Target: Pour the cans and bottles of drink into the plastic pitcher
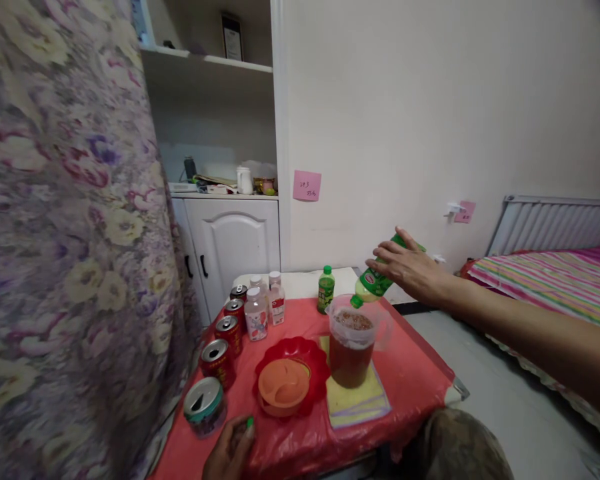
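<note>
- Tipping a green bottle (379, 280) over the pitcher (351, 363), right hand (411, 268) wraps fingers around it, seemingly for control.
- Left hand (229, 445), fingers pinching a green cap (250, 422), likely for safekeeping.

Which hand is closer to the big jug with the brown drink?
Right. The right hand holds a tilted green bottle over the jug; the left hand is farther off, beyond the red dish, beside a teal-banded can.

A home bedroom, shown by the striped bed (545, 270), floral curtain (80, 220) and cupboard (235, 250).
</note>
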`<state>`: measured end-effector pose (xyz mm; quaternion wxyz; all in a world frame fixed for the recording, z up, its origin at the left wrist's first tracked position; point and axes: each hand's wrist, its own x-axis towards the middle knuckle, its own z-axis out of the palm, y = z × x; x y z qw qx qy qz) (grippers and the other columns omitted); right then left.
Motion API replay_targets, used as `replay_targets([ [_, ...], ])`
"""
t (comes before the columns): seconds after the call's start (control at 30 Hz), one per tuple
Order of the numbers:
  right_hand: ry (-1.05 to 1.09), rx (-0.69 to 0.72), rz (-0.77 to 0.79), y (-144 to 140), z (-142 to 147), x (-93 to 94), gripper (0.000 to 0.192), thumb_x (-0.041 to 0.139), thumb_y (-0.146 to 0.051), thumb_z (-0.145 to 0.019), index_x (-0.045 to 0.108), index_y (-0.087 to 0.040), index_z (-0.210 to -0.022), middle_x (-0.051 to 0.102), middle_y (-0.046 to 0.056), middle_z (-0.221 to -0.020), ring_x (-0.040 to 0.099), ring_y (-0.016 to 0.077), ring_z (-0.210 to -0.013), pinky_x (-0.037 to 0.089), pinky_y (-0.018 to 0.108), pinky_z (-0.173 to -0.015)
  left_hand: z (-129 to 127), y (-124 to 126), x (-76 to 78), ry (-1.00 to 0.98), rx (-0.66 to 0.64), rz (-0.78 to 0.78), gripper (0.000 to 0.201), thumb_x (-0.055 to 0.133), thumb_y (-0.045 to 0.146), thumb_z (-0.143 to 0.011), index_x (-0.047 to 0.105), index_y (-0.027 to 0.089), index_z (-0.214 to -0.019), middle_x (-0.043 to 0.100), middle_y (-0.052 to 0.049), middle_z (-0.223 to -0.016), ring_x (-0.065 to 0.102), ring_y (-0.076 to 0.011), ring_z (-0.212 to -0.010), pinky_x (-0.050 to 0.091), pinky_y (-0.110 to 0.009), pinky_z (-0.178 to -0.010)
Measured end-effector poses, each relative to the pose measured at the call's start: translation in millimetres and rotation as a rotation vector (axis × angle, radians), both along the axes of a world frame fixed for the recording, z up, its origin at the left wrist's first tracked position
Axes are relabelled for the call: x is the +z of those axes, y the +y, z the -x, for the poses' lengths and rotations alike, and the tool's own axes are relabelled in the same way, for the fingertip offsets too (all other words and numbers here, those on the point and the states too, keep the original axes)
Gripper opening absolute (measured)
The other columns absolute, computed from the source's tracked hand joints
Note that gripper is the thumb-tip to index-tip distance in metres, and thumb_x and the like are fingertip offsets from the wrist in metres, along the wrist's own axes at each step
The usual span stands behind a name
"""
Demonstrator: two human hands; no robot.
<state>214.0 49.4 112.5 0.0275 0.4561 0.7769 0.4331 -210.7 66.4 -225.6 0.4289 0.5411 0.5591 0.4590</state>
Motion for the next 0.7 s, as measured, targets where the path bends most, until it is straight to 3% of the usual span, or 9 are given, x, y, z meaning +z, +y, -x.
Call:
replay_targets([
  [0.2,0.033,-0.009,0.046,1,-20,-13.9,0.032,0.049,-0.013,-0.092,0.061,-0.022,-0.120,0.067,0.009,-0.110,0.057,0.0279,-0.109,0.015,0.057,-0.113,2,2,-3.6,0.038,0.002,-0.001,0.053,0.067,0.065,-0.066,0.068,0.021,-0.097,0.080,-0.005,-0.092,0.074,-0.0285,-0.095,0.058,-0.035,-0.085],
  [0.4,0.043,-0.012,0.040,3,-23,-16.2,0.028,0.050,-0.015,-0.092,0.063,-0.023,-0.116,0.067,0.008,-0.103,0.056,0.0281,-0.109,0.017,0.057,-0.112,-3,0,5.8,0.070,0.019,-0.013,0.053,0.065,0.065,-0.065,0.068,0.021,-0.095,0.080,-0.005,-0.090,0.074,-0.0292,-0.093,0.059,-0.037,-0.084],
  [0.7,0.091,-0.024,0.052,-1,-31,-19.1,0.034,0.049,-0.012,-0.092,0.061,-0.021,-0.123,0.068,0.011,-0.113,0.057,0.0298,-0.112,0.015,0.061,-0.112,-4,-6,13.1,0.043,0.004,-0.010,0.051,0.066,0.065,-0.067,0.069,0.022,-0.095,0.079,-0.004,-0.091,0.074,-0.0283,-0.094,0.058,-0.036,-0.086],
])
